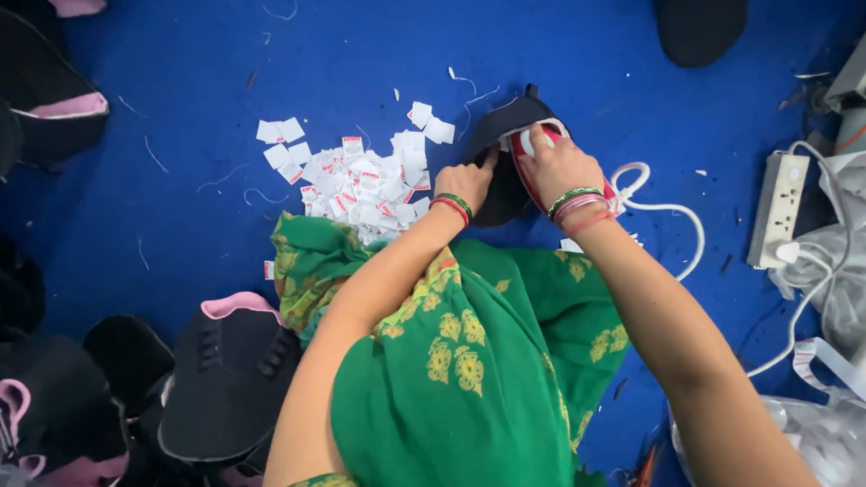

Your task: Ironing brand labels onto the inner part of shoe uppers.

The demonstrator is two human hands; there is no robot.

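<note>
My right hand [559,162] grips the handle of a red and white electric iron [526,144] and presses it down on a black fabric piece [502,135] lying on the blue floor. My left hand [467,183] rests flat on the same black piece just left of the iron, fingers holding the fabric down. Both wrists wear bangles. A heap of small white labels [361,180] with red marks lies to the left of my left hand. My green patterned garment [478,361] covers my lap below.
The iron's white cord [667,212] runs right toward a white power strip [778,209]. Black shoe-upper pieces with pink lining [230,374] pile up at lower left and far left. Plastic bags [830,433] sit at lower right. Thread scraps dot the blue floor [180,207].
</note>
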